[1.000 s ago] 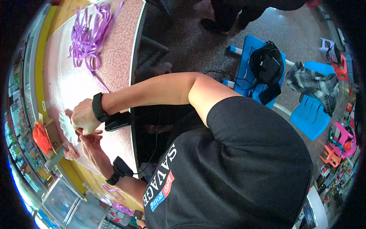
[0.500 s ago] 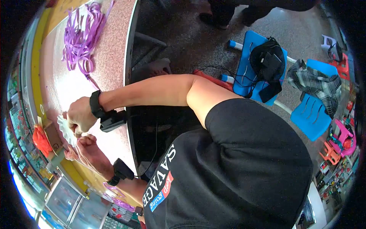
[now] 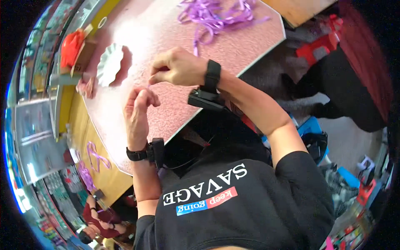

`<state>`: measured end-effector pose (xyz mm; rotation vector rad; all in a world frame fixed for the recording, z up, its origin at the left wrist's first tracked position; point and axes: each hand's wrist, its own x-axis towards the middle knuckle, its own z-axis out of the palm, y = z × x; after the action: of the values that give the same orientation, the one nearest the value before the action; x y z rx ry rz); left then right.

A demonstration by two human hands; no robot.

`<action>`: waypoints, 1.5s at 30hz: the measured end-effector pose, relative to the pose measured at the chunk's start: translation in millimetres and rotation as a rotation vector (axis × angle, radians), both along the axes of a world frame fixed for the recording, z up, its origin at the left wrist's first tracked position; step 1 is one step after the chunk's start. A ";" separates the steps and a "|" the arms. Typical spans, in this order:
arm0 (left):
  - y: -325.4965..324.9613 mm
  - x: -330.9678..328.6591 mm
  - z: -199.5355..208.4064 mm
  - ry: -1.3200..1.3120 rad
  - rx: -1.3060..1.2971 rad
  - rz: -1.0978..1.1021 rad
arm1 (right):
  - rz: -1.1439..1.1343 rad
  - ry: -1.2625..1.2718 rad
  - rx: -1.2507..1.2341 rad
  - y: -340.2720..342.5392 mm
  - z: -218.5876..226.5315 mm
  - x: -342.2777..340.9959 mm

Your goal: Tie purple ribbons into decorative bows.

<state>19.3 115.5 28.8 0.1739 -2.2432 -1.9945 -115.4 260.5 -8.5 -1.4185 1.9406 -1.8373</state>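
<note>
Over the pink tabletop (image 3: 173, 110), my two hands are close together, fingertips almost meeting. My left hand (image 3: 138, 110) is closed in a pinch, thumb and forefinger together. Above it and to its right, my right hand (image 3: 179, 68) also pinches. A tiny bit of purple shows between the fingertips, seemingly ribbon; most of it is hidden. From a tangled heap of purple ribbon (image 3: 216, 18) at the far side, one strand runs down behind my right hand. Left of my hands, a white dish with a scalloped rim (image 3: 110, 64) rests on the table.
An orange-red bag (image 3: 72, 46) sits in a cardboard box (image 3: 84, 56) at the far left. More purple ribbon (image 3: 98, 156) lies on the wooden table (image 3: 112, 183) at lower left, near another person (image 3: 100, 223). Someone in dark trousers (image 3: 337, 87) stands at right.
Both hands have left the white dish and moved right, drawing slightly apart. The view has turned, so the ribbon heap now appears farther right and the dish is uncovered.
</note>
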 end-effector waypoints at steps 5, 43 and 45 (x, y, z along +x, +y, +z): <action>-19.2 6.3 -0.9 0.101 0.140 0.056 | 0.082 0.287 0.120 -7.3 15.3 7.5; -147.4 74.8 -10.6 -0.119 -0.100 0.114 | -0.147 -0.680 -0.190 117.3 27.3 -122.9; -154.3 85.2 -14.6 -0.170 -0.123 0.162 | -0.233 -0.636 -0.186 123.6 24.3 -136.5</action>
<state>104.6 -38.8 14.2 0.5123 -2.3582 -1.8157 -251.9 384.1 15.8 -0.5270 1.6778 -2.2506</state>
